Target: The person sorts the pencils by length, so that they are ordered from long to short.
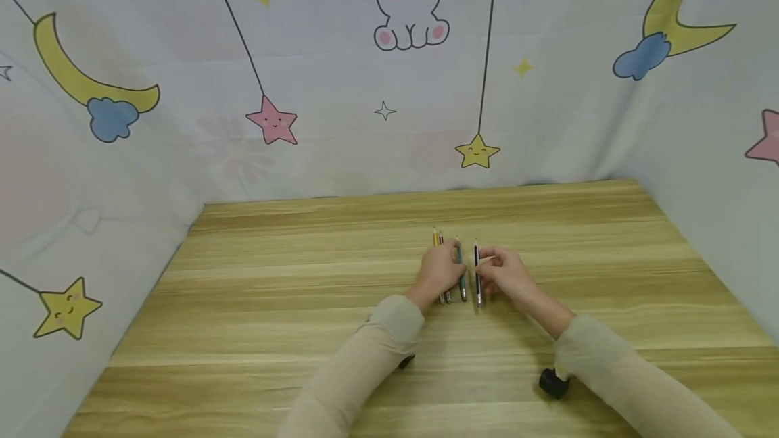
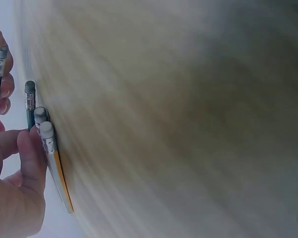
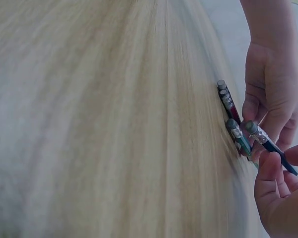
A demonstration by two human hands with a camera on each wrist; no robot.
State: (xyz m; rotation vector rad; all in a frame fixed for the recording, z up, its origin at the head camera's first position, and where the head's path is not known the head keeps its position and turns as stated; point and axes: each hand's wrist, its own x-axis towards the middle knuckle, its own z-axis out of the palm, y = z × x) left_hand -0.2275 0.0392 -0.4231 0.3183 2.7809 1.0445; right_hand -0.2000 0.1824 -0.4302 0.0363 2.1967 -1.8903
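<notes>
My left hand [image 1: 439, 268] is at a small group of pencils on the wooden table, its thumb and a finger pinching a teal pencil [image 1: 463, 289]. Under and beside that hand lie a yellow pencil [image 1: 435, 236] and a dark pencil [image 1: 441, 238], both partly covered by it. Just to the right, my right hand [image 1: 505, 273] holds a dark blue pencil [image 1: 477, 257] between thumb and fingers. All these pencils point away from me, eraser ends nearer. In the right wrist view, the dark blue pencil's eraser end [image 3: 258, 131] stands close beside the teal one.
The wood-grain table [image 1: 274, 330] stretches out around both hands. A white cloth [image 1: 341, 86] printed with stars, moons and a rabbit hangs behind it and along both sides. A black device [image 1: 554, 384] sits below the right sleeve.
</notes>
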